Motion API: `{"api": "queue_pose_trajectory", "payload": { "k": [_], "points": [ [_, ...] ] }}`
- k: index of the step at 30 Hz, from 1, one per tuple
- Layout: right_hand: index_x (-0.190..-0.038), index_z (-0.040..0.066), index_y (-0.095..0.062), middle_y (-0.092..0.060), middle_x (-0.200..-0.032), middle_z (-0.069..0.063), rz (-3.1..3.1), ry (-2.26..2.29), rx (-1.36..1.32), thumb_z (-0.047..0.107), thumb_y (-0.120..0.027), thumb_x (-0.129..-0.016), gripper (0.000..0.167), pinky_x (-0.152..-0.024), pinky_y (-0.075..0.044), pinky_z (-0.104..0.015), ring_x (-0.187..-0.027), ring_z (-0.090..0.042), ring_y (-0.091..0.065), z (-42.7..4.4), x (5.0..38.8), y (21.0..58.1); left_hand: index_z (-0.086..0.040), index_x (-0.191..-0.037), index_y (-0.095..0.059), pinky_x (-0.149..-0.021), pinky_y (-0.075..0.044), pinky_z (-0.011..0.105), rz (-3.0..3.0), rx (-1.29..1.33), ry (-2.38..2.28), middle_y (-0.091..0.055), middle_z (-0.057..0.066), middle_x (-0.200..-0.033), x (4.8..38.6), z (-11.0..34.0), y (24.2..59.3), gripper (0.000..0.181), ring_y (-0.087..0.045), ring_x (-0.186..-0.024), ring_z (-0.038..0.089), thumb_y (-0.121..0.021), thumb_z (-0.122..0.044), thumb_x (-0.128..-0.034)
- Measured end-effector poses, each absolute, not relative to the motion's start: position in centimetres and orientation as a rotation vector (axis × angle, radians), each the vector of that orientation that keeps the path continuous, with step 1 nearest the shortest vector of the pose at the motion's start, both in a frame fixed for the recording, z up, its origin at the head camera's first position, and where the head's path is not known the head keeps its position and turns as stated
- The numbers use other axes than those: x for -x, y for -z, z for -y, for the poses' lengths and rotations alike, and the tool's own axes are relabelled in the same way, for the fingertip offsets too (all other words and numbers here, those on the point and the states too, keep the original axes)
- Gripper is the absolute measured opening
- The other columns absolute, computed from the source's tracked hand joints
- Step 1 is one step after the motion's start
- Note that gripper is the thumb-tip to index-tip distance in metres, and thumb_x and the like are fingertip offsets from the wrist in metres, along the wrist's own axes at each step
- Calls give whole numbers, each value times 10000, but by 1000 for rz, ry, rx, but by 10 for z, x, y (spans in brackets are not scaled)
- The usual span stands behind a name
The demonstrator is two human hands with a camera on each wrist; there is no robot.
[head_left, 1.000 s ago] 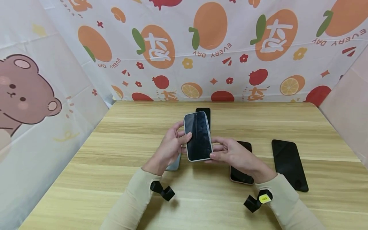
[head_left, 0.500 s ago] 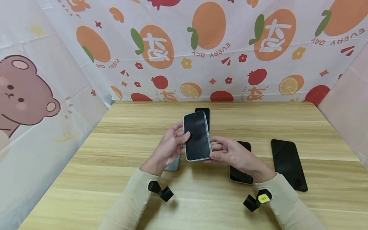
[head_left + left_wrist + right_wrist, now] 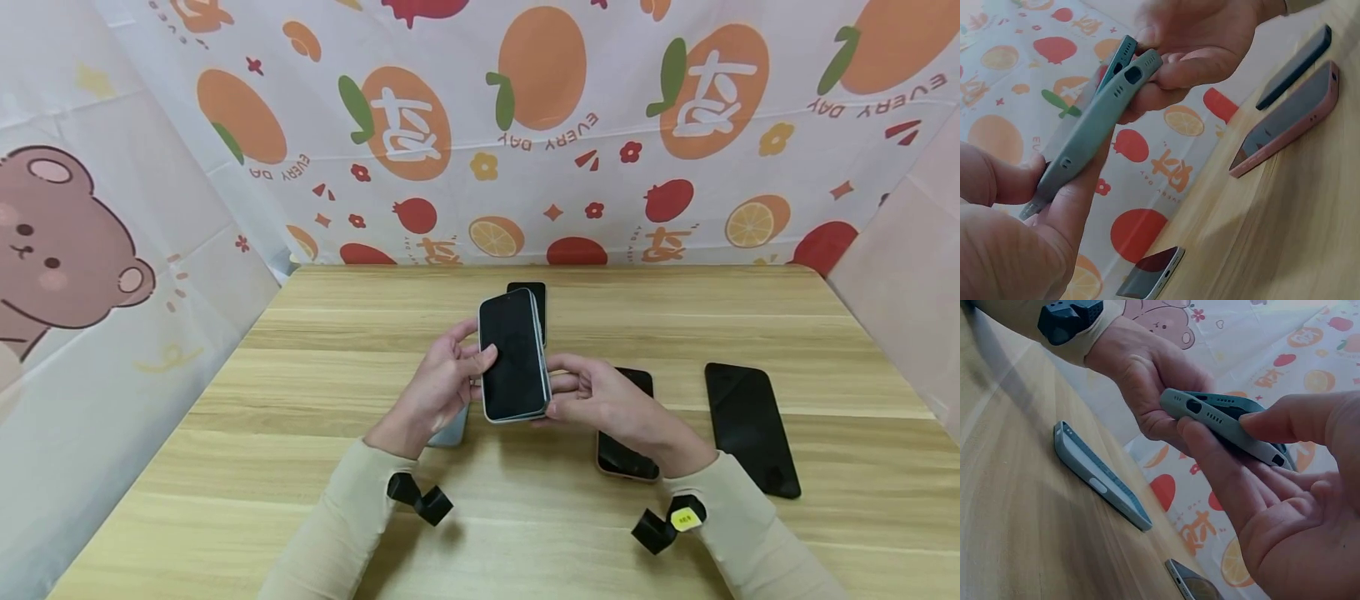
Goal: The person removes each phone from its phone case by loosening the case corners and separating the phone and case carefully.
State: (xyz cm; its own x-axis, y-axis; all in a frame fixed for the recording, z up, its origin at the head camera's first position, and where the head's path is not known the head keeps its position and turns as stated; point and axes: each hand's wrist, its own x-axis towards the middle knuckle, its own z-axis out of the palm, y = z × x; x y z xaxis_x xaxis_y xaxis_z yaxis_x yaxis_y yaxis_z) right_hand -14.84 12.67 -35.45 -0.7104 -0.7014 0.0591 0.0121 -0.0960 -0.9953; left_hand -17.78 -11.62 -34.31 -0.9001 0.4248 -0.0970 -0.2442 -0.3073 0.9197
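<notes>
In the head view a dark-screened phone with a pale rim is held up above the table. My left hand grips its left side, thumb over the screen edge. The right hand pinches the lower right corner. In the left wrist view a pale green case and a darker teal edge stand apart at an angle. From the right wrist, my right thumb lies on the teal piece, with fingers under the pale green case. Whether the teal piece is phone or cover, I cannot tell.
On the wooden table a small dark phone lies behind the held one. A blue-grey phone is partly under my left hand. On the right lie a pink-edged phone and a large black one.
The gap along the held phone's right edge looks slightly wider. Both hands have stayed almost in place, and the head view has shifted a little.
</notes>
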Motion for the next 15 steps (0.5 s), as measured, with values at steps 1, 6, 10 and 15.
{"api": "queue_pose_trajectory", "payload": {
  "k": [1,6,10,15],
  "points": [
    [-1459,-45,-322,-580,-1352,-267,-1688,1860,738,35,-562,-979,543,-987,-520,-452,-1114,-251,-680,-126,148,354,-100,-1508,-292,-712,-615,356,-1547,-219,-2233,-723,20,-1027,178,116,343,543,-729,-828,134,-491,-4,-1012],
    [-1465,-13,-304,-555,-1352,-258,-1714,1884,674,30,-579,-969,569,-981,-500,-543,-1089,-255,-680,-125,148,354,-132,-1496,-331,-726,-614,383,-1615,-174,-2205,-714,66,-1109,179,116,344,553,-739,-870,180,-542,-23,-997],
    [-1481,1,-284,-511,-1354,-259,-1734,1883,654,34,-604,-959,613,-975,-511,-532,-1099,-238,-664,-125,148,355,-136,-1499,-335,-722,-614,395,-1668,-156,-2174,-702,103,-1168,180,115,347,565,-741,-884,200,-564,-39,-992],
    [-1490,10,-279,-525,-1326,-249,-1805,1846,668,50,-637,-942,656,-961,-546,-322,-1129,-233,-634,-124,149,355,-149,-1494,-350,-711,-616,389,-1705,-121,-2148,-711,109,-1148,180,116,348,562,-745,-878,217,-578,-58,-989]
  ]
}}
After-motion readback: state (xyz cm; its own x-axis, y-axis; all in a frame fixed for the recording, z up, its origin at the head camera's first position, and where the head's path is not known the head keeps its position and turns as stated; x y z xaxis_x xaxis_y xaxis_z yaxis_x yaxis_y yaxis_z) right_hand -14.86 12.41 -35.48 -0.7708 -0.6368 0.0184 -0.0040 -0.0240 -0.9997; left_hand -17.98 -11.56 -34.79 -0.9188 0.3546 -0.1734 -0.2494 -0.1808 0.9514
